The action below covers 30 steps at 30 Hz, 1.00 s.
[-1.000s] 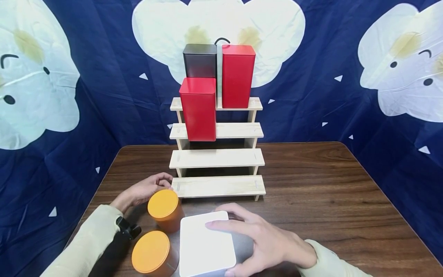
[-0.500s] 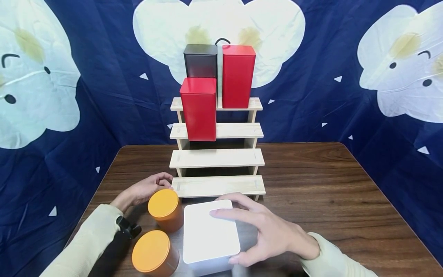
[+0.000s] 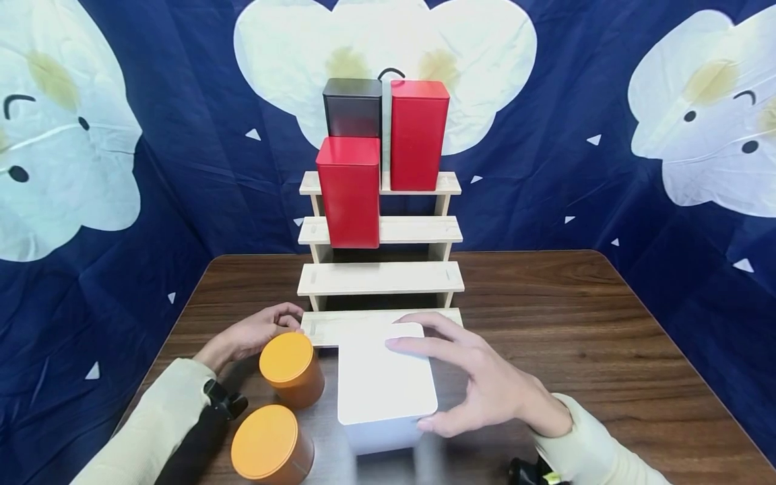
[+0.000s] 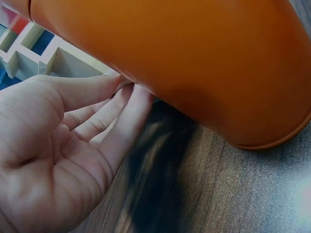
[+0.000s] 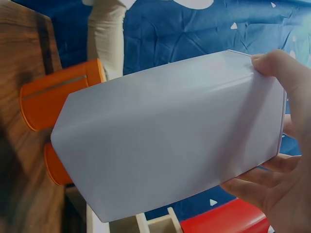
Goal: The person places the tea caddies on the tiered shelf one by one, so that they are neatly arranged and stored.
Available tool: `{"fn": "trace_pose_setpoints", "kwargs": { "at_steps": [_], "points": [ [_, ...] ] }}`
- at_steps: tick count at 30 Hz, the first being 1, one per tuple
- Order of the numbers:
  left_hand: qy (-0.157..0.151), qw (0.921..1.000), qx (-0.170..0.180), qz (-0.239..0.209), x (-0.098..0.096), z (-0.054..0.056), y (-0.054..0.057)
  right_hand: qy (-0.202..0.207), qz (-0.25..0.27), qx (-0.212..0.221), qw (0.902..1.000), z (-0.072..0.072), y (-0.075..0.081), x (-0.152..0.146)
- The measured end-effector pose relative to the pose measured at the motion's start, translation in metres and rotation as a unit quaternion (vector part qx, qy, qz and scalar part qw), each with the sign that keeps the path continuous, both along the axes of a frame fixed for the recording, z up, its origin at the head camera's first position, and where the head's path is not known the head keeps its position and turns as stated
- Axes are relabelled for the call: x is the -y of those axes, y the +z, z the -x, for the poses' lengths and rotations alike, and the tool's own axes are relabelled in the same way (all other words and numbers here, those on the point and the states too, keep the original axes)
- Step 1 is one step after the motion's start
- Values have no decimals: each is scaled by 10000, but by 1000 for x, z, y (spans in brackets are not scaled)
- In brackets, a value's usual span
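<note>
Head view: I see bench edge (image 3: 676,351) well beyond the right hand (image 3: 481,374), gripping a white box (image 3: 384,377); left hand (image 3: 259,330), grip unclear.

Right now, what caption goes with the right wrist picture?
Right hand gripping a white box, orange canisters behind it.

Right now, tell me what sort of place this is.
Probably a staged tabletop set: a blue, cloud-patterned backdrop hangs behind and beside a wooden table, which bears a stepped shelf.
</note>
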<state>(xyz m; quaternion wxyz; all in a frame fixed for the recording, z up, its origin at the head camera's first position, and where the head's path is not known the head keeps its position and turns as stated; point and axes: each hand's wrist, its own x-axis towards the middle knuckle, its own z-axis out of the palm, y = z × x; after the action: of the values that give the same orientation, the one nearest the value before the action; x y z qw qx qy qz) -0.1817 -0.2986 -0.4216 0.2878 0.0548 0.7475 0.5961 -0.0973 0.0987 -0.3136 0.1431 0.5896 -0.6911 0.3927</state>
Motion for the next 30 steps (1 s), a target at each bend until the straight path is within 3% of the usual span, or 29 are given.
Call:
{"fn": "trace_pose_setpoints", "kwargs": {
  "at_steps": [8, 23, 30],
  "points": [
    [5, 10000, -11, -38, 0, -1, 1, -348, 106, 168, 9992, 7, 9, -10],
    [-29, 10000, -26, -13, 0, -1, -1, -569, 431, 151, 9973, 27, 19, -19],
    [12, 10000, -5, 5, -1, 0, -1, -700, 384, 433, 9959, 38, 22, -24]
  ]
}}
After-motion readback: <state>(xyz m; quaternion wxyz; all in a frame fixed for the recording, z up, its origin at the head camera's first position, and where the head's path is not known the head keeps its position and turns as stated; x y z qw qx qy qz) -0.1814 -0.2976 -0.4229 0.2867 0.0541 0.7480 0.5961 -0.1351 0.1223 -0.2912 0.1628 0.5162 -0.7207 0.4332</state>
